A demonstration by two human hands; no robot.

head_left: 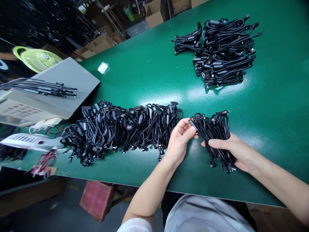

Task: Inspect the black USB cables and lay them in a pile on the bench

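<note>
A bunch of coiled black cables [218, 129] is gripped around its middle by my right hand [231, 148], thumb across the front. Connectors stick out at the bunch's top and bottom ends. My left hand [182, 137] pinches a grey sleeve on a cable at the bunch's upper left side, between thumb and fingers. Just left of that hand lies a long row of bundled black cables [125, 129] with plugs showing along both edges. Farther back on the right sits a stack of bundled black cables [224, 51].
The green table [145, 77] spans the view. On the left stand a beige machine [74, 75] with cables on top, a green fan [41, 59] and a white fan-like device [31, 141]. A small white packet [103, 67] lies at the back. A red stool [96, 199] stands below the front edge.
</note>
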